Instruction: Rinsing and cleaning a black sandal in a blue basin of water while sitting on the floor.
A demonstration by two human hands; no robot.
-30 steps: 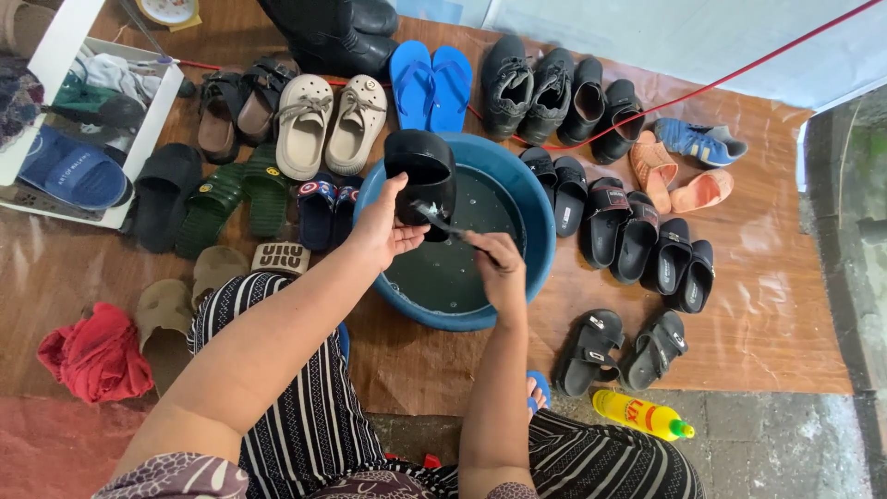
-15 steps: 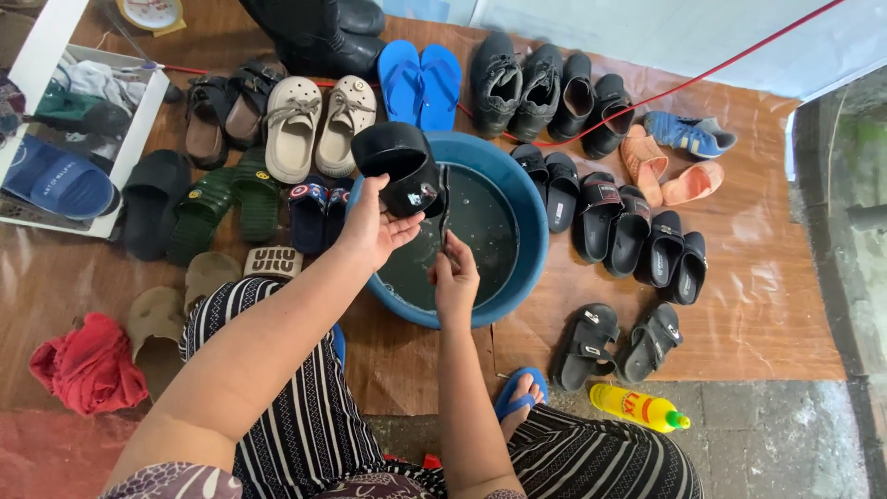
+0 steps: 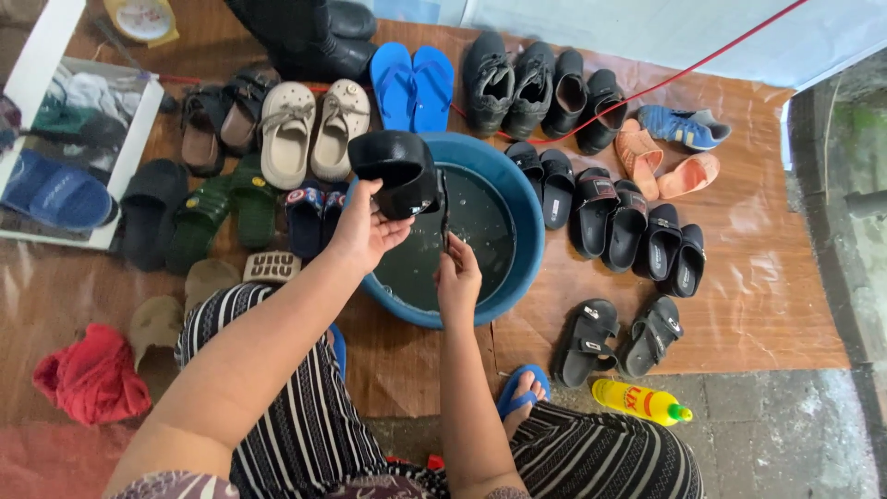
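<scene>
Head view: scrubbing step over round blue plastic basin (image 3: 517,199); left hand (image 3: 365,231) gripping black rubber slide sandal (image 3: 397,171), right hand (image 3: 459,277) pinching thin dark brush (image 3: 444,211).

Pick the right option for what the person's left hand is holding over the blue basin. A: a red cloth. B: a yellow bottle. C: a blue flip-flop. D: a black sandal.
D: the left hand grips a black sandal raised above the blue basin, while the right hand holds a thin dark brush-like tool beside it.
</scene>
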